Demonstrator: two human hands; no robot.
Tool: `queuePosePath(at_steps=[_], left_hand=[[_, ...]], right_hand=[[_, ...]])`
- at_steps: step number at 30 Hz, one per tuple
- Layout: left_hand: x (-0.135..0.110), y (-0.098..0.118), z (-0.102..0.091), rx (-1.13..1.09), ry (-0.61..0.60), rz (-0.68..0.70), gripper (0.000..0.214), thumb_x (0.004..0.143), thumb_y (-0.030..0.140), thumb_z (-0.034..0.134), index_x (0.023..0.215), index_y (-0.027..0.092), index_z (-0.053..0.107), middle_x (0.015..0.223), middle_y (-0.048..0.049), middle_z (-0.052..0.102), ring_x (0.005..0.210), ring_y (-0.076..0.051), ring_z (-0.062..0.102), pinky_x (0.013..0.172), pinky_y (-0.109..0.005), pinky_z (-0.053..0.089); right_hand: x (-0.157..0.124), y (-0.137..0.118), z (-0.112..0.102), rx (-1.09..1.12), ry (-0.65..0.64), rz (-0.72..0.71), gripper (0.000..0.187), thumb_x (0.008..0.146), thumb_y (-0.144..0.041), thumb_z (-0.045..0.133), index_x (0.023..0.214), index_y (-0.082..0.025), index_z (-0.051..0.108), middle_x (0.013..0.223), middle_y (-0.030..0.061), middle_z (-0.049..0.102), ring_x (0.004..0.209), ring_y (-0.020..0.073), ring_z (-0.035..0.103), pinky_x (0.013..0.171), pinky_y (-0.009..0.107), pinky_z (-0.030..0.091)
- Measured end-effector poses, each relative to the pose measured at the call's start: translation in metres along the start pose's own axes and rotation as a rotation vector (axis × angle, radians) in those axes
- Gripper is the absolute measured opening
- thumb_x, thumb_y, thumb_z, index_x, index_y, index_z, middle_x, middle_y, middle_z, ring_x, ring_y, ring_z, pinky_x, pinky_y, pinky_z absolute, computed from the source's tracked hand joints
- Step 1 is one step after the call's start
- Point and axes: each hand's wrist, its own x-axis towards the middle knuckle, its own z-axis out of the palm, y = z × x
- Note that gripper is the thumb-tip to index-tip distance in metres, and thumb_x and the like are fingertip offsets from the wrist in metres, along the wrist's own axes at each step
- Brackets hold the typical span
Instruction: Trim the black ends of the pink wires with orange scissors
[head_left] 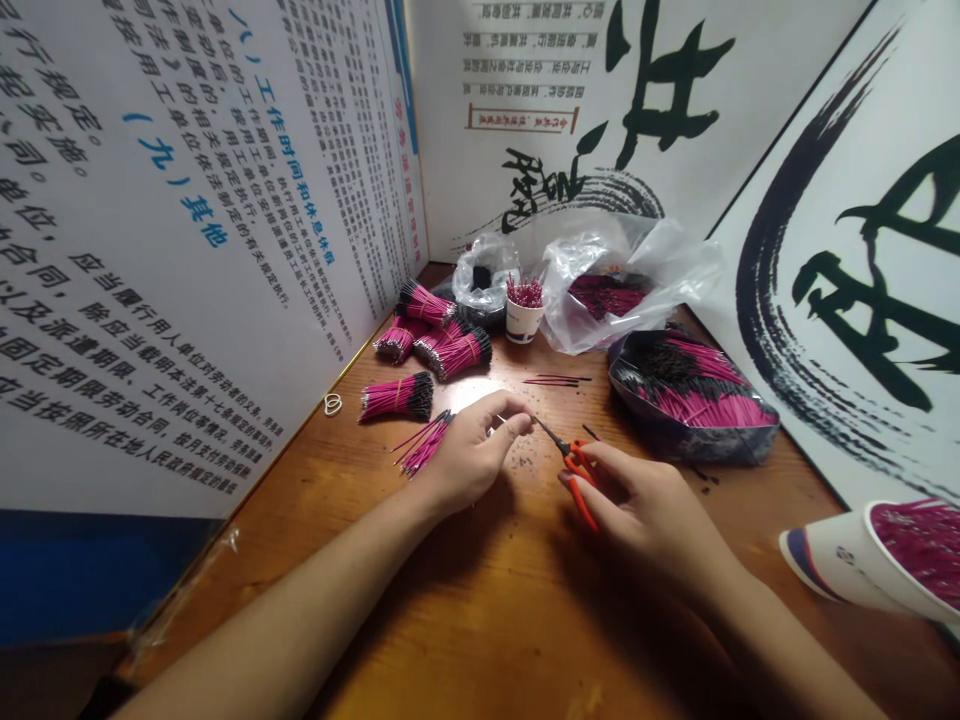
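My left hand (471,447) is closed in a pinch near the middle of the wooden table (465,600), holding a thin wire piece between thumb and forefinger. A small loose bunch of pink wires (424,440) lies under its back. My right hand (637,500) grips small orange-handled snips (571,462), whose dark tip points at the left fingertips. The tip and the pinched wire almost touch.
Tied bundles of pink wires (435,345) lie at the back left. A white cup of wires (523,310), clear plastic bags (622,285) and an open bag heaped with wires (690,395) stand behind. A paper cup (885,555) sits far right. Printed boards wall three sides.
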Motion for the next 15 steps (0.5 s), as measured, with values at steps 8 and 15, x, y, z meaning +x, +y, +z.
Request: queuePosePath(at_steps=[8, 15], left_hand=[[0.0003, -0.0012, -0.0012, 0.011, -0.023, 0.015, 0.012, 0.092, 0.024, 0.054, 0.086, 0.015, 0.060, 0.082, -0.0019, 0.061, 0.082, -0.015, 0.057, 0.078, -0.026, 0.043], [0.0003, -0.0002, -0.0003, 0.024, -0.015, 0.024, 0.013, 0.093, 0.024, 0.052, 0.085, 0.016, 0.060, 0.082, -0.0023, 0.061, 0.082, -0.015, 0.056, 0.079, -0.027, 0.043]], right_hand=[[-0.0014, 0.0029, -0.0008, -0.027, -0.009, 0.004, 0.021, 0.090, -0.034, 0.051, 0.097, -0.022, 0.067, 0.071, 0.0009, 0.070, 0.057, 0.0150, 0.061, 0.053, 0.023, 0.041], [-0.0008, 0.0004, -0.0007, -0.044, -0.005, 0.012, 0.019, 0.089, -0.036, 0.053, 0.092, -0.021, 0.066, 0.066, 0.0001, 0.067, 0.055, 0.0150, 0.058, 0.053, 0.024, 0.038]])
